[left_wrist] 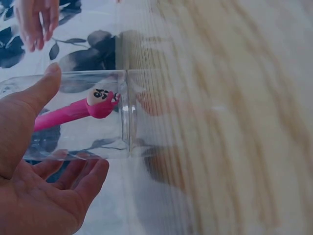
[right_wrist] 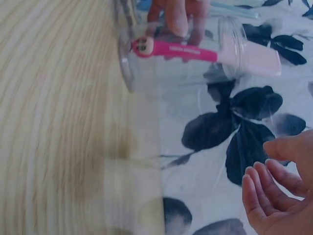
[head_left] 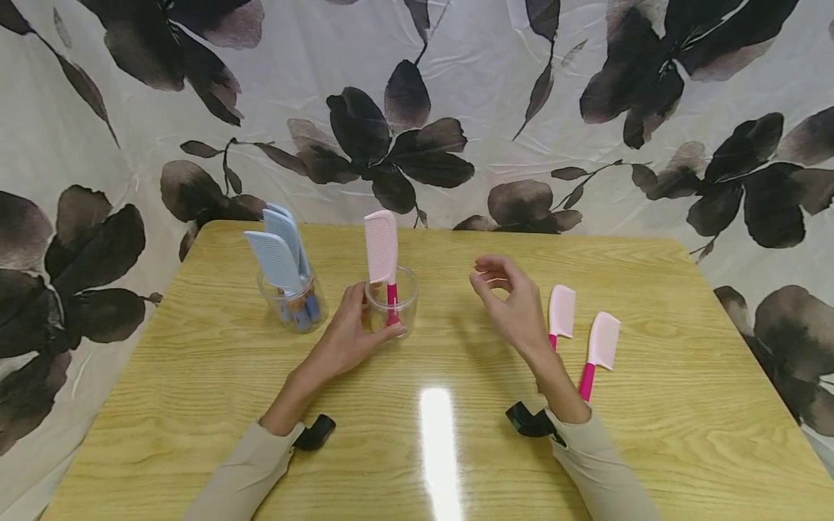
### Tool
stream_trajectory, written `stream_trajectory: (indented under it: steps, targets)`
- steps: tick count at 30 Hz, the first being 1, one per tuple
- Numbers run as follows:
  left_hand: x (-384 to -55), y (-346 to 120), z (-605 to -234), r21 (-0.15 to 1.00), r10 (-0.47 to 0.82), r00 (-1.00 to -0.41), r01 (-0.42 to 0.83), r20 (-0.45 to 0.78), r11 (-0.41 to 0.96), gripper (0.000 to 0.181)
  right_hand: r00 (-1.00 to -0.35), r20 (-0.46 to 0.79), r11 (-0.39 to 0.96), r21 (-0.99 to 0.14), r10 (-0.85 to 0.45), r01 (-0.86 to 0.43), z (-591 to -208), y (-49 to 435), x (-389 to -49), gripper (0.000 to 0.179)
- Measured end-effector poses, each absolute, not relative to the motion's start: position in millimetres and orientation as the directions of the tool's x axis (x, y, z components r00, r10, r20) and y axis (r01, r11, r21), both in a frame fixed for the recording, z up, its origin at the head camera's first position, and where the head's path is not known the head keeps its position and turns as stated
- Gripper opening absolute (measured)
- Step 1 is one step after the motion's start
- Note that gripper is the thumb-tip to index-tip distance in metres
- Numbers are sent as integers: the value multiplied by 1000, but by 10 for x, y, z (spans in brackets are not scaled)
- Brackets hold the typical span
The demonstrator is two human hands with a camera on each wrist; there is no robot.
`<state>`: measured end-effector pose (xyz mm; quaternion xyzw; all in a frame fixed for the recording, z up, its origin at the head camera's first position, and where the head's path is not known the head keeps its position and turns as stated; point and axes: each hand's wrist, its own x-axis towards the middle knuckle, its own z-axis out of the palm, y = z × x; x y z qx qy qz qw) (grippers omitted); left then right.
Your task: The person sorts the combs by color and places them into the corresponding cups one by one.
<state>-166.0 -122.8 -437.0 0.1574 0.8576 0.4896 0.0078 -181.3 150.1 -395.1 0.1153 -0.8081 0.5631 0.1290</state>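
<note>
My left hand [head_left: 345,336] grips a clear jar [head_left: 410,300] around its side, with the thumb in front and fingers behind. A pink comb [head_left: 383,246] stands in this jar, teeth part up above the rim, its dark pink handle [left_wrist: 66,115] inside. A small face decorates the handle's end, seen in the left wrist view. Right of the jar, my right hand [head_left: 515,307] is held above the table with loosely bent fingers and nothing in them. Two pink combs, one nearer [head_left: 604,340] and one farther [head_left: 562,311], lie beside the right forearm, which partly covers the farther one's handle.
Left of my left hand stands a second clear jar [head_left: 266,291] holding several light blue combs [head_left: 275,262]. All of this is on a wooden table [head_left: 365,449]. Behind its far edge hangs a floral cloth [head_left: 495,94].
</note>
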Motion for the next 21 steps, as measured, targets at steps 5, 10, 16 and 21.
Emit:
stream_trajectory:
  steps: [5,10,16,21]
  targets:
    - [-1667,-1229,-4370,843,279,-950,263,141,469,87,-943,331,390,-864,-34,-317,-3963,1653,-1772,29]
    - [-1672,-1228,-4375,846,277,-951,260,139,466,88,-945,327,461,-839,0,-290,-4060,1835,-1772,29]
    - [-1676,-1228,-4378,846,275,-951,257,137,466,88,-941,335,512,-816,43,-267,-4143,2024,-1766,28]
    - [-1677,-1223,-4378,847,275,-952,257,137,465,90,-940,335,557,-793,61,-247,-4197,2166,-1747,29]
